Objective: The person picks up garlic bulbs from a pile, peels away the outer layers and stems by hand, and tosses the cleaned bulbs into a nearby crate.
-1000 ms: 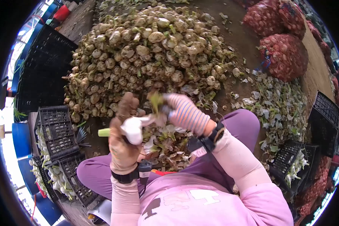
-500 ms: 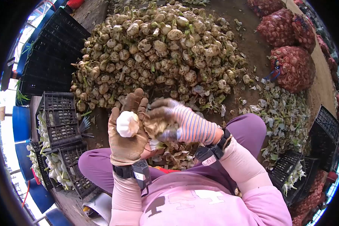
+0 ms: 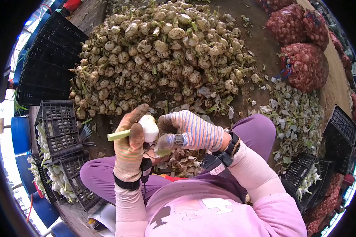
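A peeled white garlic bulb (image 3: 148, 128) rests in my gloved left hand (image 3: 129, 144), whose fingers and thumb close round it. Its pale green stem (image 3: 119, 135) pokes out to the left between them. Close by on the right, my right hand (image 3: 194, 130), in a striped glove with dirty fingertips, is curled with thumb and forefinger beside the bulb. A blurred pale green strip of garlic skin (image 3: 162, 151) hangs under that thumb. Beyond both hands rises a large heap of dirty, unpeeled bulbs (image 3: 162, 59).
Black crates (image 3: 59, 126) holding white bulbs stand at the left, with a tall black crate stack (image 3: 47, 59) behind. Red mesh sacks (image 3: 304, 67) sit at the far right. Loose skins (image 3: 296, 118) litter the floor, and another crate (image 3: 298, 173) is at the lower right.
The left hand has turned from palm-up to gripping, and the bulb now points its stem leftward. The right hand's brownish skin is out of its fingers, and it sits closer to the bulb.
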Demonstrator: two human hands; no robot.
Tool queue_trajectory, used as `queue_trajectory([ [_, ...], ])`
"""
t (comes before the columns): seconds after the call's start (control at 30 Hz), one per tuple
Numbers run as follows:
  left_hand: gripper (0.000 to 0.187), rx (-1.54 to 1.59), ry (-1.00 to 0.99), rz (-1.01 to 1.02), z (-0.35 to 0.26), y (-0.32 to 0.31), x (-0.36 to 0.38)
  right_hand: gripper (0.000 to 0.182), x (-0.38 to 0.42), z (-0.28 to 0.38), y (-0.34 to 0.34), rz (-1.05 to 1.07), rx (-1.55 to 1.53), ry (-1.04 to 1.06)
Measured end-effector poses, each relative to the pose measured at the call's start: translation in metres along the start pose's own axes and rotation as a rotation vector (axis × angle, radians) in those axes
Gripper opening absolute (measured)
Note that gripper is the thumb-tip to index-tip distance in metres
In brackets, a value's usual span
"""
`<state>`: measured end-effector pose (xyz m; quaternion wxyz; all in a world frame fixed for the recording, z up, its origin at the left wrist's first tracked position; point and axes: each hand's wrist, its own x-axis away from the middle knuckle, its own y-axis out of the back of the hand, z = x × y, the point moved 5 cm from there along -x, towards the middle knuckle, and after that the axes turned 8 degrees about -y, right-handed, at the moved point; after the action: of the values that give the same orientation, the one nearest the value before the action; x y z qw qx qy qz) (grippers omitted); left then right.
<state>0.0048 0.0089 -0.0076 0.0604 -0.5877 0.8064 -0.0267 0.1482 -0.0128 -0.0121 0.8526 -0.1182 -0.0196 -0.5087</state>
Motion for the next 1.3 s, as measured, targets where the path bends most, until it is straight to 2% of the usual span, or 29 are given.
queue_trajectory([
  [0.03,0.056,-0.015,-0.03,-0.004,-0.006,-0.002,0.0,0.037,0.002,0.003,0.002,-0.016,0.024,0.002],
  [0.07,0.056,-0.014,-0.025,-0.004,-0.009,-0.002,-0.001,0.037,0.003,0.008,0.005,-0.017,0.022,-0.003],
  [0.13,0.047,-0.375,-0.196,0.11,-0.021,-0.006,-0.004,0.038,0.005,0.012,0.013,-0.066,0.229,-0.095],
  [0.17,0.04,-0.303,-0.142,0.107,-0.019,-0.009,-0.002,0.038,0.005,0.013,0.015,-0.099,0.291,-0.087],
  [0.33,0.037,-0.256,-0.185,0.155,-0.019,-0.013,0.001,0.041,0.002,0.005,0.014,-0.065,0.308,0.054],
  [0.4,0.044,-0.233,-0.106,0.187,-0.018,-0.013,0.003,0.035,0.002,0.007,0.013,-0.06,0.468,0.17],
  [0.43,0.044,-0.233,-0.105,0.185,-0.019,-0.013,0.003,0.035,0.002,0.007,0.014,-0.058,0.467,0.169],
  [0.5,0.042,-0.2,-0.114,0.183,-0.021,-0.015,0.003,0.031,0.002,0.01,0.014,-0.066,0.735,0.181],
  [0.53,0.042,-0.201,-0.114,0.183,-0.018,-0.014,0.003,0.031,0.003,0.014,0.014,-0.065,0.735,0.181],
  [0.6,0.047,-0.044,-0.038,0.119,-0.009,-0.009,0.005,0.031,0.005,0.022,0.02,-0.136,0.56,0.193],
  [0.63,0.047,-0.043,-0.039,0.12,-0.011,-0.007,0.005,0.03,0.005,0.017,0.024,-0.154,0.482,0.129],
  [0.67,0.049,0.072,-0.004,0.119,-0.014,-0.006,0.005,0.03,0.007,0.016,0.025,-0.155,0.484,0.13],
  [0.73,0.047,0.276,0.011,0.078,-0.018,-0.005,0.006,0.027,0.009,0.0,0.035,-0.264,-0.102,-0.126],
  [0.77,0.045,0.321,0.017,0.066,-0.019,-0.003,0.006,0.019,0.006,-0.004,0.036,-0.19,-0.209,-0.107],
  [0.8,0.044,0.365,0.023,0.054,-0.02,0.0,0.005,0.019,0.004,-0.005,0.031,-0.185,-0.207,-0.106],
  [0.87,0.044,0.331,-0.046,0.023,-0.02,-0.002,0.003,0.038,0.004,0.008,0.02,-0.304,-0.035,0.167],
  [0.9,0.045,0.3,-0.108,-0.003,-0.021,-0.003,0.003,0.048,0.002,0.011,0.011,-0.211,0.028,0.167],
  [0.93,0.045,0.3,-0.109,-0.004,-0.018,-0.004,0.005,0.043,0.001,0.018,0.007,-0.277,0.368,0.413],
  [1.0,0.051,0.297,-0.068,-0.015,-0.01,-0.004,0.008,0.035,-0.006,0.01,0.004,-0.305,0.454,0.363],
  [1.03,0.046,0.454,-0.081,0.038,-0.008,-0.004,0.009,0.035,-0.003,0.01,0.002,-0.307,0.454,0.362],
  [1.07,0.046,0.454,-0.082,0.038,-0.007,-0.004,0.009,0.028,-0.003,0.004,0.001,-0.188,0.008,0.193],
  [1.1,0.04,0.603,-0.105,0.061,-0.008,-0.005,0.01,0.022,-0.004,-0.003,-0.004,-0.058,-0.43,0.019],
  [1.13,0.035,0.751,-0.129,0.082,-0.01,-0.005,0.01,0.022,-0.004,-0.002,-0.005,-0.05,-0.426,0.021],
  [1.2,0.034,0.812,-0.154,0.047,-0.006,0.001,0.012,0.024,-0.006,-0.002,-0.008,0.034,-0.896,0.053],
  [1.23,0.033,0.879,-0.171,0.02,-0.003,0.005,0.012,0.034,-0.01,-0.009,-0.008,0.019,-0.953,0.043],
  [1.27,0.033,0.946,-0.186,-0.003,-0.003,0.007,0.012,0.034,-0.011,-0.01,-0.011,0.025,-0.951,0.046],
  [1.3,0.034,0.97,-0.177,-0.044,-0.004,0.007,0.011,0.038,-0.011,-0.007,-0.011,-0.017,-0.836,0.104],
])
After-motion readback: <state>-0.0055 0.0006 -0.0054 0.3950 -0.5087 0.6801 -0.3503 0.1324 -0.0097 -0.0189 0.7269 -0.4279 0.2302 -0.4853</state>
